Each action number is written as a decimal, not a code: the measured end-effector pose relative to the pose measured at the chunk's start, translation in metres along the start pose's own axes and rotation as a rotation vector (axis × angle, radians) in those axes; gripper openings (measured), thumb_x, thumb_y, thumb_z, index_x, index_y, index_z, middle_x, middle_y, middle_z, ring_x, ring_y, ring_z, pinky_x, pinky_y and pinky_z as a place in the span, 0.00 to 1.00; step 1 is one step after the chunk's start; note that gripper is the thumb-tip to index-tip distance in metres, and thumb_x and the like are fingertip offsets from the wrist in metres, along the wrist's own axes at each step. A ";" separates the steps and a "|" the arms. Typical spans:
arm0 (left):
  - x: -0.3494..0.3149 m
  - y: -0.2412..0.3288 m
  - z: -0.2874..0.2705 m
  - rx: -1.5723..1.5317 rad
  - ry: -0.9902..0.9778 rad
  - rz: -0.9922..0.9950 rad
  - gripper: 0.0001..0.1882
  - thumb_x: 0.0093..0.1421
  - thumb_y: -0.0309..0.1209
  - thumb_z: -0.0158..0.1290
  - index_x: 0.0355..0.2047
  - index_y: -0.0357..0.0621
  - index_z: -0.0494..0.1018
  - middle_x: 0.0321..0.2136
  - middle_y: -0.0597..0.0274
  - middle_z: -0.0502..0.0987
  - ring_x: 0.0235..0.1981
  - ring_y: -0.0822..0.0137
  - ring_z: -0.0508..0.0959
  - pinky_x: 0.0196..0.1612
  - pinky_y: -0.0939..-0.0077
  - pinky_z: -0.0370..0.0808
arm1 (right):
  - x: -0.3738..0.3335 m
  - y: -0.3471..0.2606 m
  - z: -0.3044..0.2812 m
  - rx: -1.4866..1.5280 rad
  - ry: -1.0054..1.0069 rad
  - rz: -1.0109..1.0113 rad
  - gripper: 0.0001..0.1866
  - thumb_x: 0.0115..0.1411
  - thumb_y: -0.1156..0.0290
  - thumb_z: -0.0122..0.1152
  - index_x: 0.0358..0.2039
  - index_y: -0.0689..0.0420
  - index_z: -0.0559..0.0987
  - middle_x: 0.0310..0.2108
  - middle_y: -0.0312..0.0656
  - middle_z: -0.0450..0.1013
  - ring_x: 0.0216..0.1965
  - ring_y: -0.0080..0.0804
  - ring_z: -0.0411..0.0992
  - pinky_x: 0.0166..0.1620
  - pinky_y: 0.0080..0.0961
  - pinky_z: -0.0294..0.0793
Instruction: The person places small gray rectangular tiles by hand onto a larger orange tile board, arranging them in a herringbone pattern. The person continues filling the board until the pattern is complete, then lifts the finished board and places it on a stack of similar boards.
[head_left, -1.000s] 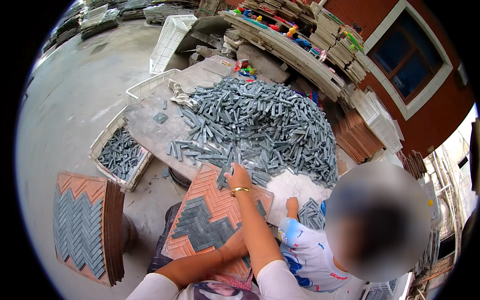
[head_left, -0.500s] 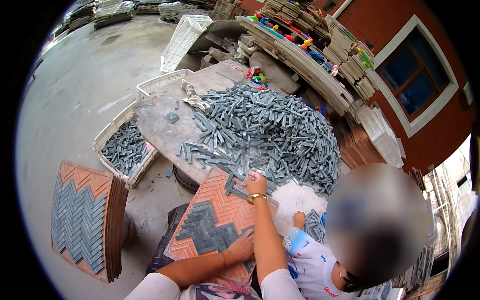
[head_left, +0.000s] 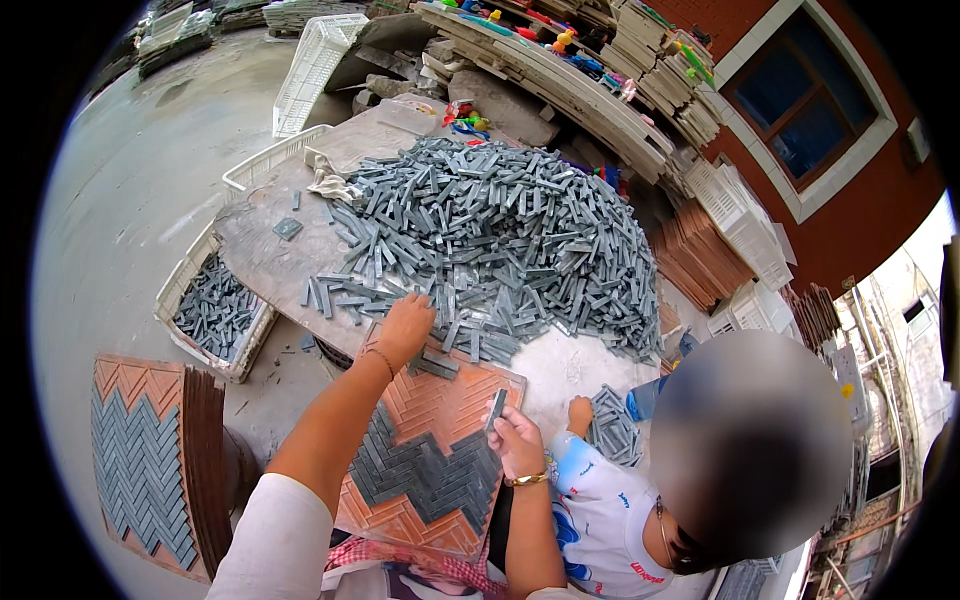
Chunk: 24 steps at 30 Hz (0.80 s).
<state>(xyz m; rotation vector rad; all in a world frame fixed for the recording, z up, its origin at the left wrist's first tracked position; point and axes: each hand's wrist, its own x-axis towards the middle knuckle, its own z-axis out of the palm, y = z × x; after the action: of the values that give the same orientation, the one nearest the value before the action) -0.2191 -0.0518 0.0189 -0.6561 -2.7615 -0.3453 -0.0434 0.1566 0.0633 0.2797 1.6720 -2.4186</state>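
Observation:
My right hand (head_left: 517, 445) pinches a short grey stone strip (head_left: 496, 408) upright between thumb and fingers. It hovers over the right side of an orange herringbone-grooved tray (head_left: 438, 408), whose middle is filled with a zigzag band of grey strips (head_left: 425, 470). My left hand (head_left: 405, 328) reaches past the tray's far edge to the near side of a big heap of loose grey strips (head_left: 510, 230). Its fingers are curled down among them, and what they grip is hidden. A few loose strips (head_left: 435, 366) lie on the tray's far edge, by my left wrist.
A person (head_left: 610, 510) sits close on my right, a hand (head_left: 580, 412) beside a small group of strips (head_left: 615, 425). At left stand a stack of orange trays (head_left: 203, 440) and a white crate (head_left: 262, 330) of strips. A cloth (head_left: 330, 180) lies on the table (head_left: 260, 255).
My right hand has drawn back from the heap's edge with a strip in it. My left hand has left the tray's filled band and moved forward to the heap. The view has shifted.

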 end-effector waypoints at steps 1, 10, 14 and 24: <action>0.001 0.002 -0.001 0.022 0.012 -0.003 0.04 0.48 0.27 0.50 0.24 0.46 0.74 0.31 0.62 0.72 0.39 0.63 0.70 0.40 0.69 0.69 | 0.000 -0.002 -0.002 -0.076 0.009 -0.011 0.16 0.57 0.76 0.51 0.46 0.66 0.69 0.34 0.41 0.72 0.23 0.16 0.64 0.26 0.11 0.63; -0.038 -0.008 -0.043 -0.922 0.144 -0.414 0.05 0.58 0.28 0.47 0.31 0.42 0.72 0.29 0.62 0.74 0.29 0.67 0.74 0.30 0.74 0.71 | 0.010 -0.005 -0.013 -0.240 0.061 -0.064 0.11 0.57 0.77 0.49 0.40 0.65 0.72 0.32 0.40 0.75 0.22 0.14 0.63 0.25 0.11 0.63; -0.109 -0.040 -0.055 -1.551 0.017 -0.750 0.08 0.62 0.29 0.45 0.37 0.40 0.70 0.28 0.64 0.74 0.26 0.74 0.73 0.27 0.80 0.71 | 0.010 -0.006 -0.015 -0.354 0.114 -0.069 0.10 0.58 0.75 0.51 0.39 0.65 0.72 0.28 0.38 0.75 0.20 0.13 0.62 0.24 0.10 0.61; -0.212 -0.208 -0.096 -1.779 0.864 -1.079 0.33 0.58 0.34 0.49 0.58 0.33 0.48 0.59 0.40 0.48 0.61 0.49 0.53 0.57 0.49 0.63 | -0.003 0.004 -0.015 -0.326 0.027 -0.091 0.10 0.57 0.74 0.54 0.39 0.64 0.70 0.29 0.37 0.74 0.20 0.13 0.61 0.23 0.10 0.60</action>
<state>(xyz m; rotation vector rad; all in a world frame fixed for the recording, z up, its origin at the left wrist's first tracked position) -0.1138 -0.3456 0.0057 0.7272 -1.0620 -2.4685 -0.0390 0.1698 0.0554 0.1912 2.0941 -2.1609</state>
